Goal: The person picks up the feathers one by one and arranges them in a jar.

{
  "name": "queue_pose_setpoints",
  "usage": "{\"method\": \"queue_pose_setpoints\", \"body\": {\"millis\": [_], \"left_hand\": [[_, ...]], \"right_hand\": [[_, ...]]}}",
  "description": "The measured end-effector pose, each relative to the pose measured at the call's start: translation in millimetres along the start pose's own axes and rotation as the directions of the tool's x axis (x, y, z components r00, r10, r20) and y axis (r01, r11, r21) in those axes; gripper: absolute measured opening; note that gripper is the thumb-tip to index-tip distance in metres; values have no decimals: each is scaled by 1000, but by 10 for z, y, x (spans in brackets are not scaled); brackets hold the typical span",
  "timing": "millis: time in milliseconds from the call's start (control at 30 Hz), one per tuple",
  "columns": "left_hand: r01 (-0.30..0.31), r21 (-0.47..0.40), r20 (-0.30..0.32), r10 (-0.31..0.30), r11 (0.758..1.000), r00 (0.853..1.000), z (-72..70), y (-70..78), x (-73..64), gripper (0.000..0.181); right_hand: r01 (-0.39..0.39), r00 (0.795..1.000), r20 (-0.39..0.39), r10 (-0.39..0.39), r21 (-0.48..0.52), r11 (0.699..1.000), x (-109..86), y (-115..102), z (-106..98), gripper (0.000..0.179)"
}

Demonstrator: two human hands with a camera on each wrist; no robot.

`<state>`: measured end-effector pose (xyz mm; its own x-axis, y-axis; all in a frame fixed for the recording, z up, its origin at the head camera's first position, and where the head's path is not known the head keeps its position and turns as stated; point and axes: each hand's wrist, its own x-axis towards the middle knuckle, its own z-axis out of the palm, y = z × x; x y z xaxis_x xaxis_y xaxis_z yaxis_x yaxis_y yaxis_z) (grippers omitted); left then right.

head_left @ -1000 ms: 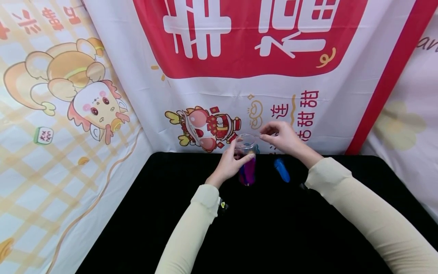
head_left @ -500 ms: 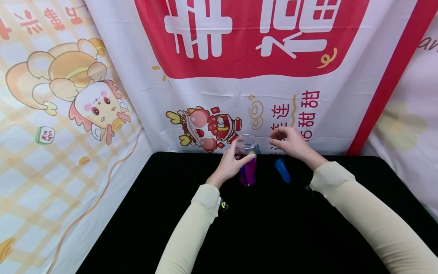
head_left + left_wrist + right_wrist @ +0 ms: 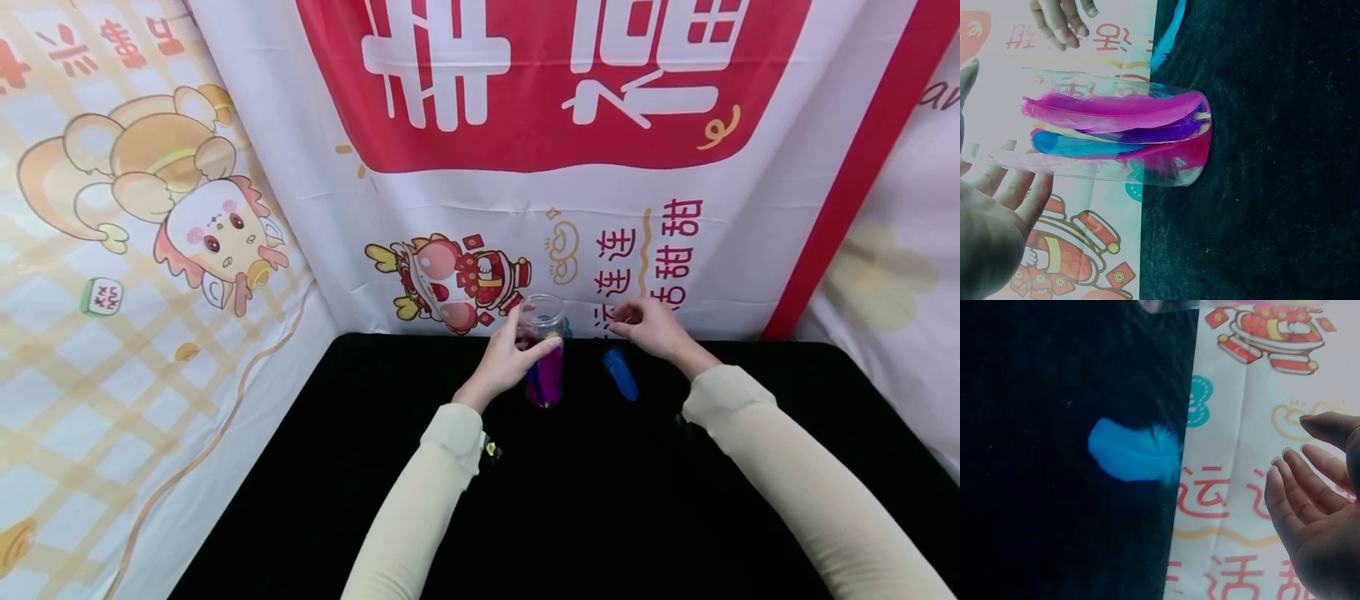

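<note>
My left hand (image 3: 504, 358) grips a clear jar (image 3: 542, 312) around its upper part, thumb toward me. Inside the jar, in the left wrist view, stand a bright pink feather (image 3: 1116, 115), a purple feather (image 3: 1166, 132) and a blue feather (image 3: 1079, 144), with more pink behind. My right hand (image 3: 651, 329) hovers to the right of the jar, above the table's back edge. Its fingers are loosely bent, with nothing between them in the right wrist view. Just below it, a loose blue feather (image 3: 1129, 453) lies on the black cloth, apart from the fingertips.
A black cloth (image 3: 585, 500) covers the table. Directly behind its far edge hangs a white and red printed banner (image 3: 465, 192). More printed fabric (image 3: 187, 350) closes off the left side, and a pale sheet (image 3: 885, 333) hangs at the right.
My right hand has moved away from the jar's mouth, to the right and down toward the loose blue feather. The left hand and the jar have stayed in place.
</note>
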<state>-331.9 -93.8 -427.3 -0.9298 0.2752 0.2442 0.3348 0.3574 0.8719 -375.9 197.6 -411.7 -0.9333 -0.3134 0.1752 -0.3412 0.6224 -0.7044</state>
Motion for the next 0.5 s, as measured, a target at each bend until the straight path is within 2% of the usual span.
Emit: {"method": "queue_pose_setpoints", "body": {"millis": [267,500], "left_hand": [[-1,9,-6,1,1000,1000,3,-5,15,79],[35,-14,19,-35,999,999,-16,23,12,77]], "right_hand": [[-34,999,12,34,-13,999,6,244,53,29],[-12,1000,-8,12,-25,1000,17,415,120,27]]}}
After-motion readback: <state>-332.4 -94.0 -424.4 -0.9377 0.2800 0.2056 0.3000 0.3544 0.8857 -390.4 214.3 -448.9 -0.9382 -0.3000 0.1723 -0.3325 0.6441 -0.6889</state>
